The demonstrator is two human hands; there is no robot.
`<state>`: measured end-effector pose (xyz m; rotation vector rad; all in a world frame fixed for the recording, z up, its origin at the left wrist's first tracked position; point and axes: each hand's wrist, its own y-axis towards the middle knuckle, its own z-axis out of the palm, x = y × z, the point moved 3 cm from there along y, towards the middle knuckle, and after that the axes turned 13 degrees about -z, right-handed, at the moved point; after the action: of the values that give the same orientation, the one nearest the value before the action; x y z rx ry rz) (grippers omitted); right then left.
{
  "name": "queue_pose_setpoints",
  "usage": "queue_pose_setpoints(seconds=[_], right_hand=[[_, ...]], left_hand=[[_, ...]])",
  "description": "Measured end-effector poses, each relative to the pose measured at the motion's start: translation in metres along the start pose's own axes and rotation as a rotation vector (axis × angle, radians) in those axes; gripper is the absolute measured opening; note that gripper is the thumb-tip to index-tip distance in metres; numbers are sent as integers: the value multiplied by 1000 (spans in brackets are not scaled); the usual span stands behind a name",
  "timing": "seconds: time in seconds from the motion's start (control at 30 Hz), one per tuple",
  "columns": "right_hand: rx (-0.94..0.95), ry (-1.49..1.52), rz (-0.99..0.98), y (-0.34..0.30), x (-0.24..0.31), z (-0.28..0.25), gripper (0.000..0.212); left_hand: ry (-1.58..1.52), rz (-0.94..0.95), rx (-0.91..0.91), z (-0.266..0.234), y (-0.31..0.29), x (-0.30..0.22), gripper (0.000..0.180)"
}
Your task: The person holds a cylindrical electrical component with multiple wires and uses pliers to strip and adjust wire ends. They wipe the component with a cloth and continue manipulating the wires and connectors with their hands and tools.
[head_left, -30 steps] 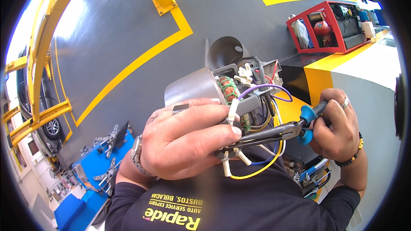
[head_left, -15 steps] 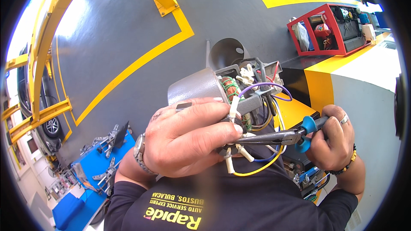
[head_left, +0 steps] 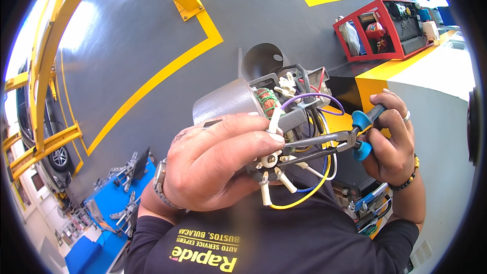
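Note:
My left hand (head_left: 213, 157) is closed on a small round switch (head_left: 270, 160) with a white centre and several terminals; part of it is hidden behind the fingers. White-sleeved connectors sit around it, with a yellow wire (head_left: 304, 202) and a purple wire (head_left: 310, 96) running off. My right hand (head_left: 391, 139) grips long-nose pliers (head_left: 346, 141) by their dark handles with blue guards. Their jaws are spread, with the tips beside the switch's terminals. Just beyond stands a grey metal motor housing (head_left: 223, 102) with a copper winding (head_left: 267, 101) showing.
A yellow and black edged workbench (head_left: 431, 86) is at the right, with a red open-sided cabinet (head_left: 388, 30) behind it. At the left are a yellow lift post (head_left: 45, 61) and a blue table (head_left: 114, 198) with metal clamp-like parts.
The pliers' jaws have gone from closed to spread, and my right hand's fingers have loosened apart on the handles. The switch's white centre now shows more. The whole scene has shifted slightly left.

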<state>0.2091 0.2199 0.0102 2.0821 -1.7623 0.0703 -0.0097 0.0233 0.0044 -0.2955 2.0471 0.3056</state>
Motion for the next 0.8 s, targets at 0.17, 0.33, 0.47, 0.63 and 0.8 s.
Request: queue_pose_setpoints(seconds=[0.17, 0.33, 0.47, 0.63, 0.8], right_hand=[[-92, 79, -69, -3, -10, 13, 26], [-143, 42, -150, 6, -18, 20, 41], [-103, -3, -84, 10, -17, 18, 60], [-146, 53, 19, 10, -11, 22, 68], [-7, 43, 2, 13, -13, 25, 71]], left_hand=[[1, 12, -8, 0, 1, -2, 46], [0, 9, -7, 0, 2, -1, 44], [9, -8, -18, 1, 1, -2, 42], [-9, 14, -28, 2, 1, 0, 42], [1, 43, -24, 2, 2, 1, 40]])
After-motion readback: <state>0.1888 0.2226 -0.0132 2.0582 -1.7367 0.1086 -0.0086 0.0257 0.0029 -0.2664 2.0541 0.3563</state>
